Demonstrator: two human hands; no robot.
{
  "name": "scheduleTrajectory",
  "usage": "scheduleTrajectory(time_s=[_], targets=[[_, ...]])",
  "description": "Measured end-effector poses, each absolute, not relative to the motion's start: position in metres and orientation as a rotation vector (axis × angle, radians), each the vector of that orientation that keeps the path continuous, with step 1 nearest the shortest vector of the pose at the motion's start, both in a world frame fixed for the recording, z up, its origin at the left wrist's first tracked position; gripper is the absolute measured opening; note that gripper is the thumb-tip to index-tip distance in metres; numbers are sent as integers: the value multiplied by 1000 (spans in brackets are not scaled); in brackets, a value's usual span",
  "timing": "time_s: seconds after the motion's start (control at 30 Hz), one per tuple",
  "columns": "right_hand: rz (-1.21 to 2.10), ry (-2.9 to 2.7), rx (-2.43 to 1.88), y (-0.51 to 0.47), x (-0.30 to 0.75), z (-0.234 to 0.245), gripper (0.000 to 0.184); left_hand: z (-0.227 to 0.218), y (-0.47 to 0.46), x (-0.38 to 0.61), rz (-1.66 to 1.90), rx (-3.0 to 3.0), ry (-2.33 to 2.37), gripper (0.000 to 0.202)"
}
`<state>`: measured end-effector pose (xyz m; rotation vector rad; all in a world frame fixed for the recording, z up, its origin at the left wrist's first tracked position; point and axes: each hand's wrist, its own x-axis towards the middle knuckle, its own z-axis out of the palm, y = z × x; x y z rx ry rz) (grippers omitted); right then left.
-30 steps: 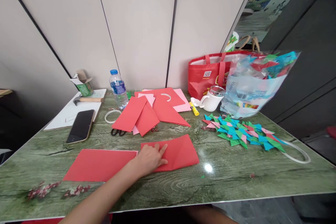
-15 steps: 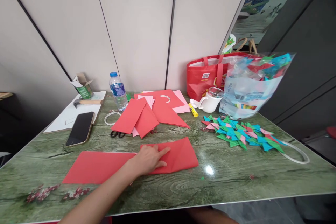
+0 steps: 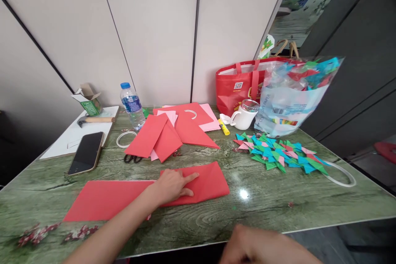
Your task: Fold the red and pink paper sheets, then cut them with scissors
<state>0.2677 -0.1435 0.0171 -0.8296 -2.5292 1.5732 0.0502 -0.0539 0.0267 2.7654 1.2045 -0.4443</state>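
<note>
My left hand point(image 3: 173, 185) lies on a folded red paper point(image 3: 213, 181) and presses it to the table, its index finger and thumb spread across the surface. A diagonal crease runs over that paper towards its right end. Beside it on the left, partly under my forearm, is a flat red paper strip point(image 3: 99, 200). My right hand point(image 3: 239, 245) is at the table's front edge, blurred and cut off by the bottom of the picture, and its fingers cannot be made out. It touches no paper.
Behind the papers lie more red sheets point(image 3: 198, 130), black scissor handles point(image 3: 133, 158), a tape roll point(image 3: 126, 139) and a water bottle point(image 3: 132, 107). A phone point(image 3: 86, 152) and hammer point(image 3: 97, 120) are left. A glue stick point(image 3: 224, 127), mug point(image 3: 244, 116) and folded-paper chain point(image 3: 278, 152) are right.
My right hand has come up into view at the front edge. My left hand keeps its place on the folded red paper. The whole view has shifted slightly.
</note>
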Motion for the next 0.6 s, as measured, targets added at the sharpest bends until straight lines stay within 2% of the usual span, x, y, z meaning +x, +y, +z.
scheduleTrajectory(time_s=[0.13,0.23,0.4,0.6], targets=[[607,-2212,-1091,-117,262,21,27,28,-56,52,-447,2774,1211,58],[185,-2317,-1239,-105,253,-9,29,26,-56,50,-417,2767,1219,58],[-9,-2442,-1360,-111,252,-47,38,24,-54,50,-404,2734,1229,62],[46,-2436,-1324,-114,258,-49,40,27,-52,53,-467,2668,1272,72]])
